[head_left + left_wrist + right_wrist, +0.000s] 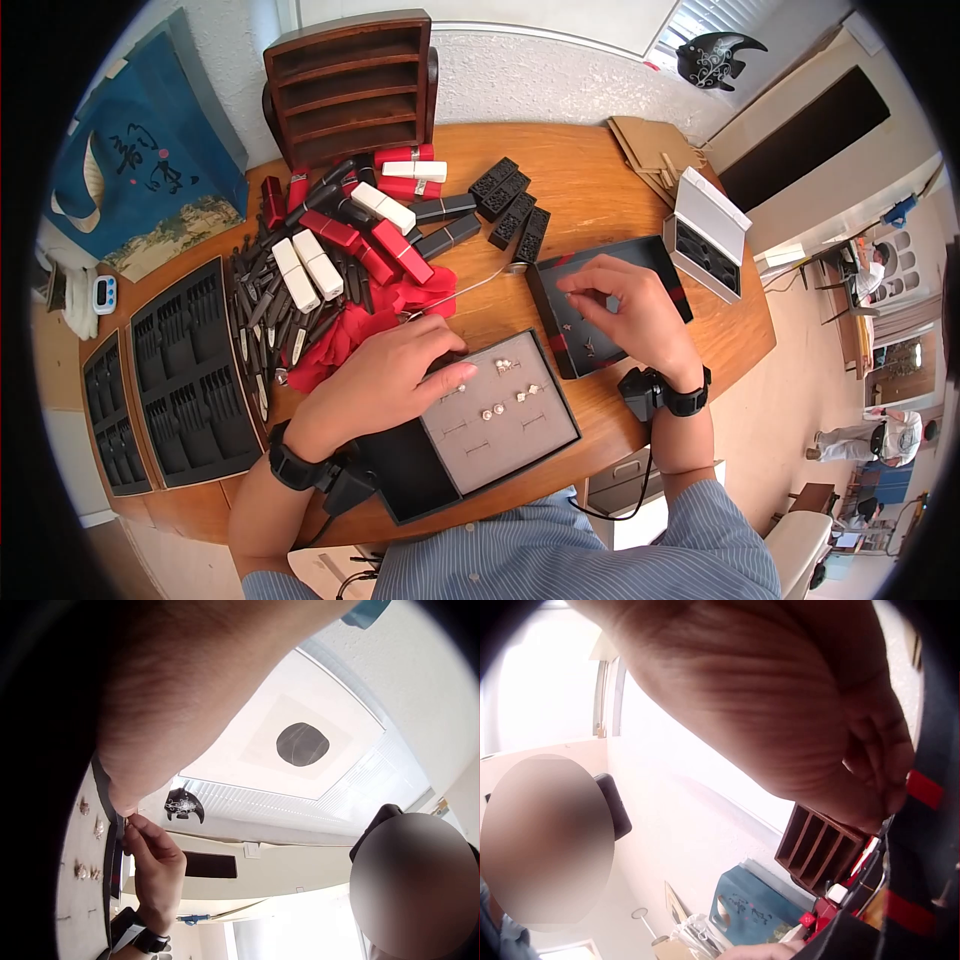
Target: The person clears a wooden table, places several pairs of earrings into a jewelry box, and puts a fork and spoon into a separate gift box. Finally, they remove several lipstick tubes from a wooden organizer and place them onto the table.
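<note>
Right hand (640,315): fingertips pressed together; I cannot tell whether they pinch anything. Loose jewellery (589,347), axis too small to judge, lies below them, towards the person, in the black box (540,300). Left hand (385,385): thumb and forefinger parted, over the earring pad (505,452). Blue bag (150,165): brush characters, not surely legible.

nearest the person, the earring tray (500,462) lies on the table (575,190), with earrings (498,410) on it and the left hand (390,375) over its back left part; the open box (545,325) sits behind it to the right, below the right hand (640,315). left of the tray are a pile of small boxes (402,252), then slotted holders (195,370) at the far left, with a bag (150,150) behind them. a rack (350,85) stands behind the pile, while right of the open box is a lidded case (705,262), in front of folded bags (655,155).
</note>
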`<state>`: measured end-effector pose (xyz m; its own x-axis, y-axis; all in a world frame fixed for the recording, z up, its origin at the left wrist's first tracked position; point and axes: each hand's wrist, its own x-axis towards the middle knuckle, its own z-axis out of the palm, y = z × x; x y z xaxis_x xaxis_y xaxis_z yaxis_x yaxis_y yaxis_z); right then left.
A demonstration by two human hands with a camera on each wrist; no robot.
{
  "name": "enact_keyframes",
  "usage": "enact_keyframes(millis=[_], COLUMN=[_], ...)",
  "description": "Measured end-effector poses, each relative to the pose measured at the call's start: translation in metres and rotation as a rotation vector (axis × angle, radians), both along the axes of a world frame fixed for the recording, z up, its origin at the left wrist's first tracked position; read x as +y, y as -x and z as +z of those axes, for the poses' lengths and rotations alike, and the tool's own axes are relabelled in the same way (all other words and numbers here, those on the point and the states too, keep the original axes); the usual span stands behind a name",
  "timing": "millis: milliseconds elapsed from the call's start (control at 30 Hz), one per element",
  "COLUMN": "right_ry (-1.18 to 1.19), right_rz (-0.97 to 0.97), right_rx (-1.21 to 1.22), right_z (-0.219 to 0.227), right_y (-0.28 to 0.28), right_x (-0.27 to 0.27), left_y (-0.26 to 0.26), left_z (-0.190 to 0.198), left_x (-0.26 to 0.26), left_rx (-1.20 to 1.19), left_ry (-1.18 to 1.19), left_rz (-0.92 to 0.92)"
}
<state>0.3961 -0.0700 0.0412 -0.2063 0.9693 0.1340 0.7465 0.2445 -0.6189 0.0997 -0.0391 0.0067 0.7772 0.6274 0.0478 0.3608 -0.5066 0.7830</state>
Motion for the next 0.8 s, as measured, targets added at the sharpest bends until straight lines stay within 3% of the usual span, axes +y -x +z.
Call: enact_keyframes(millis=[800], right_ry=[0.025], right_rz=[-0.027], right_rx=[0.086], right_z=[-0.0001], right_y=[0.0041], right_x=[0.0001], left_y=[0.0003], left_z=[-0.0021], left_x=[0.0003], left_rx=[0.016], left_ry=[-0.021], left_rz=[0.003])
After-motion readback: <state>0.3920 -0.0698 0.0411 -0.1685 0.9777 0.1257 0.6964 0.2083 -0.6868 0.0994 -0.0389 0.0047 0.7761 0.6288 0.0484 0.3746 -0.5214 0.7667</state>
